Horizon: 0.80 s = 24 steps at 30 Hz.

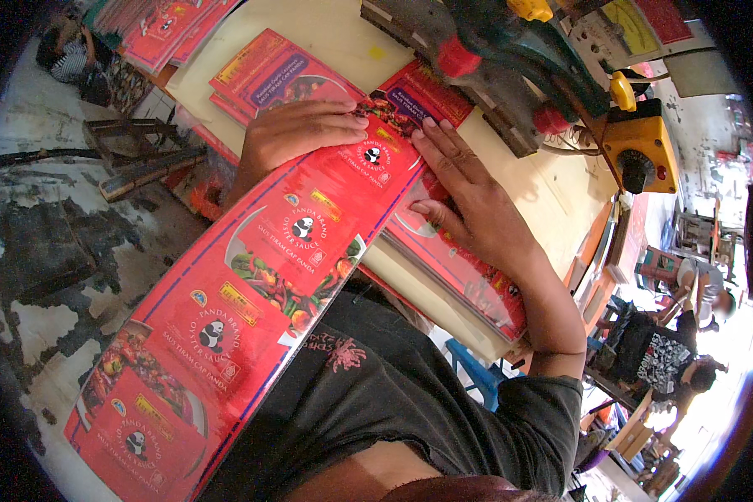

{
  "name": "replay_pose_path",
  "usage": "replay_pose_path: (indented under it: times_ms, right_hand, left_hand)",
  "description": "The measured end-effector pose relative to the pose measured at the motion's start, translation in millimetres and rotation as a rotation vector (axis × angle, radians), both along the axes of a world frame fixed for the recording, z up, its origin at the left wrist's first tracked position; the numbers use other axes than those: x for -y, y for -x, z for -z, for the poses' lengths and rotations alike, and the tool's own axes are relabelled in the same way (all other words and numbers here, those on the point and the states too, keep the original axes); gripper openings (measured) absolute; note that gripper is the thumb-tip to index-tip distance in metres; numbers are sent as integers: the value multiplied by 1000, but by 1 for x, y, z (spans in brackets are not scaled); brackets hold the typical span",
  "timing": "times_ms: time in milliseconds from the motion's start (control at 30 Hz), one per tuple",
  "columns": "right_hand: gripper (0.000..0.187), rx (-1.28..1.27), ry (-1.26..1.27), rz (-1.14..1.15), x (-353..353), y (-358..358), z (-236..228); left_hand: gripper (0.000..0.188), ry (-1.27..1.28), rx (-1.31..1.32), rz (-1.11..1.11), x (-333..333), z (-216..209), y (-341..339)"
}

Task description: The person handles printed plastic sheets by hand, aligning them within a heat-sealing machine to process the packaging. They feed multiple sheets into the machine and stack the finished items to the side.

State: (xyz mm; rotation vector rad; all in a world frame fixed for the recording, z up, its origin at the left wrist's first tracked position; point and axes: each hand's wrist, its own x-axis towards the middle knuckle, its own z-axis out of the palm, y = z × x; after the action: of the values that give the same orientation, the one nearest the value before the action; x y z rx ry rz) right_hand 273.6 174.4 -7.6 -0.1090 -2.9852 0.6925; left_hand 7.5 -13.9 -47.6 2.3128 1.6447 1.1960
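Note:
A long red printed strip of plastic packaging film (268,276) runs from the lower left up onto the table. It carries repeated panda emblems and food pictures, with dashed blue lines along its edges. My left hand (297,138) lies on the strip's upper left edge, fingers stretched out and its thumb hidden. On the opposite edge, my right hand (464,188) rests with straight fingers and the thumb apart. Past the fingertips, the strip's far end meets red and purple printed film (431,88). A stack of similar red sheets (485,289) lies under my right wrist.
More printed sheets (276,67) lie beyond my left hand, and another pile (171,29) sits at the far left. A dark green machine with a long bar (485,92) crosses the pale tabletop (552,184). A yellow control box with a black knob (640,159) stands right. Other people sit farther right.

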Motion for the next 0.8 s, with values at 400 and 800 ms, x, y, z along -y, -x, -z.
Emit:
replay_pose_path:
  times_ms: [400,800]
  right_hand:
    - [80,-22,14,-8,-1,1,1]
    - [83,-45,24,-14,-1,0,-1]
  left_hand:
    - [53,23,10,12,0,1,2]
    - [56,95,77,114,-1,14,17]
